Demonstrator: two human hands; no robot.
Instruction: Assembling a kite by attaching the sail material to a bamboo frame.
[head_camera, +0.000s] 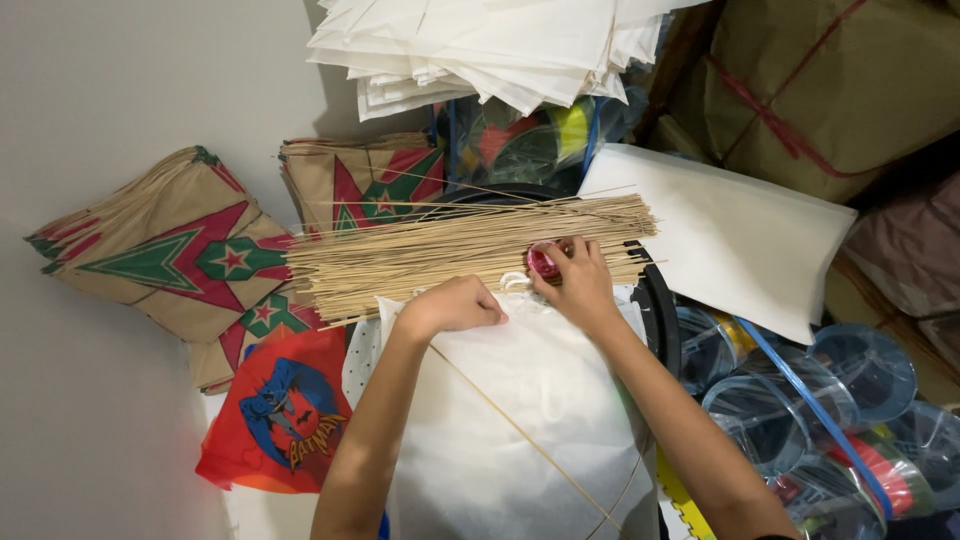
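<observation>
Fingers (556, 262) of my right hand (580, 285) pinch a pink tape roll (543, 260), seemingly to draw tape, against the stick bundle (470, 255) just beyond them. Left hand (455, 305) is curled shut, pressing the white sheet (500, 420) beneath both hands, likely to keep it flat. Left of my fingers lie brown star-printed kites (180, 255) and a red packet (280, 410); white sheets (480, 50) are stacked beyond.
</observation>
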